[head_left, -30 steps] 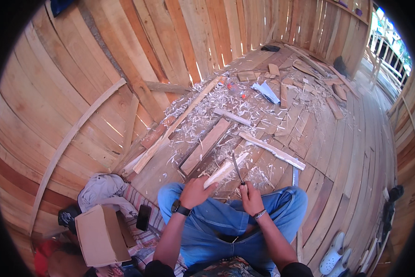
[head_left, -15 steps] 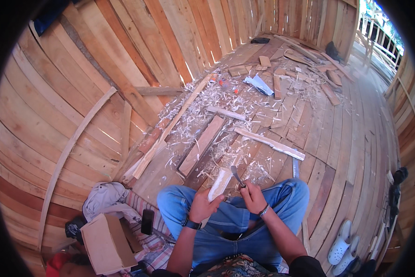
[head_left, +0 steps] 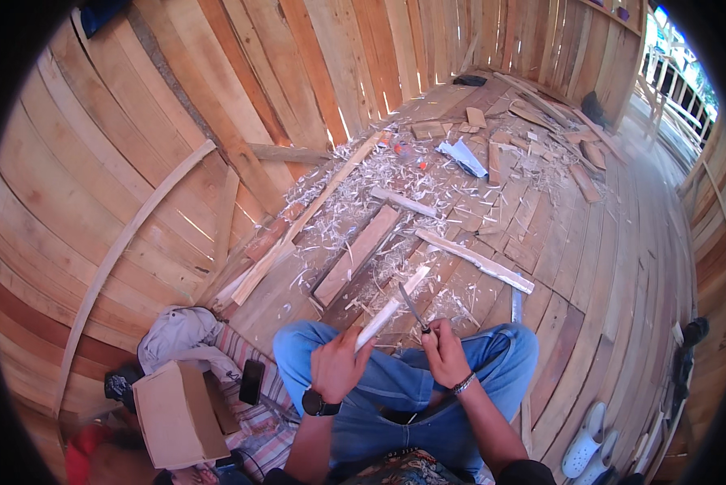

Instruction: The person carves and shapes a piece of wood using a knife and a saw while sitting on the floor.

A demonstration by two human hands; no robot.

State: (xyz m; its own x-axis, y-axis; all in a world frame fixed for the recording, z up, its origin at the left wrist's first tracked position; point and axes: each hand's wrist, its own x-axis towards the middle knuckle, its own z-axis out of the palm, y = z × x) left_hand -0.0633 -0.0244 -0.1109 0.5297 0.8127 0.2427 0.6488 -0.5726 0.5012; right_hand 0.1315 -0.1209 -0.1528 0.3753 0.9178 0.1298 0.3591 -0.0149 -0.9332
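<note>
My left hand (head_left: 340, 364) is closed round the near end of a pale, whittled piece of wood (head_left: 378, 322), which points away from me and up to the right. A knife (head_left: 412, 305) with a dark handle and a slim blade is gripped in my right hand (head_left: 446, 353). Its blade lies close along the right side of the wood; whether the edge touches it, I cannot tell. Both hands are above my crossed legs in blue jeans (head_left: 395, 378). Beyond them, a reddish-brown wooden block (head_left: 356, 256) lies on the shaving-strewn floor.
Wood shavings (head_left: 339, 190) cover much of the plank floor (head_left: 553, 323). A pale stick (head_left: 476, 260) and a long batten (head_left: 310, 212) lie ahead. At left are a cardboard box (head_left: 177, 412) and a phone (head_left: 251, 381); light clogs (head_left: 585, 440) are at lower right.
My left hand has rolled the wood, so a narrower side now shows. The knife blade has swung to point further away and left. The whole view has shifted slightly.
</note>
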